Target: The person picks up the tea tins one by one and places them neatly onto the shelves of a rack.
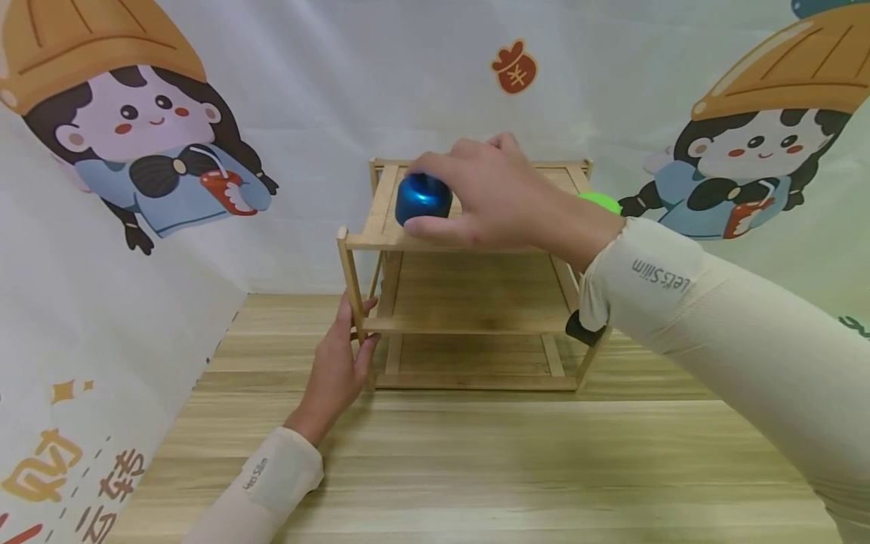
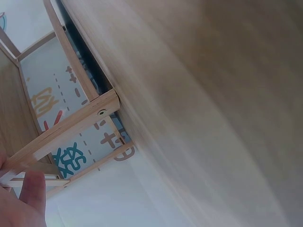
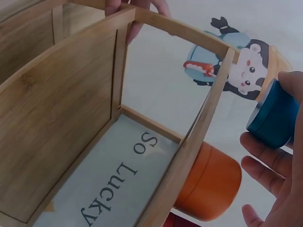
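A small wooden shelf rack (image 1: 469, 326) with three tiers stands on the table. My left hand (image 1: 340, 363) grips its left front post, thumb in front and fingers behind. Over the left part of the top tier, my right hand (image 1: 489, 193) holds a shiny blue tin (image 1: 423, 198) between thumb and fingers. In the right wrist view the blue tin (image 3: 274, 115) is tilted and apart from the rack. An orange tin (image 3: 210, 182) sits on the top tier there, with part of a red object (image 3: 182, 221) beside it. The head view hides both behind my right hand and arm.
Part of a bright green object (image 1: 601, 202) shows behind my right wrist. A dark object (image 1: 584, 329) is at the rack's right post, partly covered by my sleeve. A white cloth backdrop (image 1: 306, 113) with cartoon figures hangs behind the wood-grain table (image 1: 476, 468).
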Motion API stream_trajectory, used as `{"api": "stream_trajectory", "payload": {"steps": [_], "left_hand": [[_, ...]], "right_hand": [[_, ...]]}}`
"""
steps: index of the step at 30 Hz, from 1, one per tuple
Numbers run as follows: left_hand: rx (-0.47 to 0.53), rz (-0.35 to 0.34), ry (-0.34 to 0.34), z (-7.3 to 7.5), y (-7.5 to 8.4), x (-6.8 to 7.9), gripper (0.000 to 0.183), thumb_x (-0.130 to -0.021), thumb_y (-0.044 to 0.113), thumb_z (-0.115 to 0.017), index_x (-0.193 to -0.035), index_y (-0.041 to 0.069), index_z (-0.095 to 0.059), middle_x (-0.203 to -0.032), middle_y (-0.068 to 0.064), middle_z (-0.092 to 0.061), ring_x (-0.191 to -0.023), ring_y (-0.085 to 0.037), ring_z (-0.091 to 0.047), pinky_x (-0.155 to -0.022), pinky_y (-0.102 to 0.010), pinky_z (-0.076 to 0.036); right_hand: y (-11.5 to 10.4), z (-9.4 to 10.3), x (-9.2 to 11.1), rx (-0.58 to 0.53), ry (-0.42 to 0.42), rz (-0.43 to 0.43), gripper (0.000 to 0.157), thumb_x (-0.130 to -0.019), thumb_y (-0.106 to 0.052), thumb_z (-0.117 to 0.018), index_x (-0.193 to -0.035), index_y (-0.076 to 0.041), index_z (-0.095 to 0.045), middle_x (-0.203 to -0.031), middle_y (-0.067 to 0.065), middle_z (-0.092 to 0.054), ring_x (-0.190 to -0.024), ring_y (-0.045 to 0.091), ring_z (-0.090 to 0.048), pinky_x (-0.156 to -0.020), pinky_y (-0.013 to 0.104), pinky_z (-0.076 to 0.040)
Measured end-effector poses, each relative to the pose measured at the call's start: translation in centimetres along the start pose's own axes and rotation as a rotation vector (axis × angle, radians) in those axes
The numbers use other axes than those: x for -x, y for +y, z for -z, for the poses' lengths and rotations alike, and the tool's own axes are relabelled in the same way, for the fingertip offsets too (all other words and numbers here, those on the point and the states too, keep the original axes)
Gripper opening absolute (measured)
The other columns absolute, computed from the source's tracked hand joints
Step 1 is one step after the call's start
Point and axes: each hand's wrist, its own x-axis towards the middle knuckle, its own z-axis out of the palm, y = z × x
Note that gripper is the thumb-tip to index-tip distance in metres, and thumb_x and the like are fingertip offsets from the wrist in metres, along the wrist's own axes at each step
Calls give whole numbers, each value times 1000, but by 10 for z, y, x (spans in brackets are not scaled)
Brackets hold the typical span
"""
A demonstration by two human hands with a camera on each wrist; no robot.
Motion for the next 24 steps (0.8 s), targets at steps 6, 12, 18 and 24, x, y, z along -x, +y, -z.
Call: {"api": "stream_trajectory", "payload": {"steps": [6,12,18,24], "left_hand": [[2,15,-7,0,0,0,86,-95,-1,-67,-163,18,-17,-149,-6,-58,-115,-31,-68,-91,-41,-63],[9,19,-12,0,0,0,85,-95,-1,-67,-162,18,-18,-149,-7,-57,-115,-31,-68,-91,-41,-63],[13,18,-11,0,0,0,83,-95,-1,-67,-162,17,-20,-149,-8,-57,-115,-31,-68,-92,-41,-63],[16,14,-10,0,-1,0,84,-95,-2,-67,-162,18,-20,-148,-8,-58,-114,-31,-68,-91,-41,-63]], "right_hand": [[5,-5,-7,2,-18,-11,71,-93,-70,-55,-147,-24,-51,-126,3,-67,-116,22,-54,-103,58,-34],[6,-11,-14,12,-32,-23,73,-92,-72,-55,-147,-24,-51,-125,3,-68,-113,22,-55,-102,60,-34],[5,-15,-20,35,-63,-48,77,-90,-76,-54,-147,-24,-51,-125,3,-68,-113,22,-56,-102,59,-35],[7,-19,-25,49,-79,-47,77,-90,-76,-53,-146,-22,-51,-127,4,-67,-114,23,-57,-104,62,-34]]}}
